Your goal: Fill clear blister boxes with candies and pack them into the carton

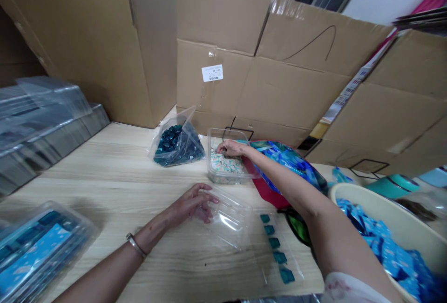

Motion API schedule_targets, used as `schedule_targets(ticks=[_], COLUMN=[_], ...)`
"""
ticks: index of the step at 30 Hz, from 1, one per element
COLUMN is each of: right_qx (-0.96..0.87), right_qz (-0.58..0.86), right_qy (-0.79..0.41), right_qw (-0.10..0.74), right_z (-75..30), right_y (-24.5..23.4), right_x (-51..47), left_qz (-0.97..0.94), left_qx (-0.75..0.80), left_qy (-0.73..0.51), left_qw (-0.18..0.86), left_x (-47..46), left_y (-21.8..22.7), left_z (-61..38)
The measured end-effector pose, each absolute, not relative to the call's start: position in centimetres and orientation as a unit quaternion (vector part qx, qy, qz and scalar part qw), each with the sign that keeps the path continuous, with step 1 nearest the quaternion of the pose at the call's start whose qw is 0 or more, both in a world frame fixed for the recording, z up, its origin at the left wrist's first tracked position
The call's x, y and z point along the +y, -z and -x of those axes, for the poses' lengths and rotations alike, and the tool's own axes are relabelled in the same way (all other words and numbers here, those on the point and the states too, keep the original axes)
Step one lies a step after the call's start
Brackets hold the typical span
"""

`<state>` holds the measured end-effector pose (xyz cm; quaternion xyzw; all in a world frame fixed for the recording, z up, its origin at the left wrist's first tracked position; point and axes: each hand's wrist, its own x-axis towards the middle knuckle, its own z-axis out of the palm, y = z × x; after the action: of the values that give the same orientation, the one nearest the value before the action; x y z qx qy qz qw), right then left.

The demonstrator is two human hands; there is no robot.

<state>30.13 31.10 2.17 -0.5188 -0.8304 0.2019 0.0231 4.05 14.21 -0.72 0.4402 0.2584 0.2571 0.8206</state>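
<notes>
My left hand rests with curled fingers on the rim of an open clear plastic clamshell box lying on the wooden table. Several small teal pieces sit in a row in the box's right half. My right hand reaches forward into a clear tub of small pale and teal pieces, fingers bunched down among them; what they pinch is hidden.
A clear bag of dark teal pieces lies left of the tub. A red bowl of blue packets and a cream basin of blue packets sit at right. Stacked clear boxes stand at left, a filled one near left. Cardboard boxes wall the back.
</notes>
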Motion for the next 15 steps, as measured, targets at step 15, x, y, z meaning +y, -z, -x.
schedule_targets(ticks=[15], right_qx=[-0.885], right_qz=[0.464], right_qy=[-0.008], right_qw=[-0.037], right_z=[-28.8], right_y=[-1.6], right_x=[29.9], left_qz=[-0.451], left_qx=[0.243], left_qy=[-0.259], left_qw=[0.819], left_x=[14.3], left_y=[1.3], left_z=[-4.0])
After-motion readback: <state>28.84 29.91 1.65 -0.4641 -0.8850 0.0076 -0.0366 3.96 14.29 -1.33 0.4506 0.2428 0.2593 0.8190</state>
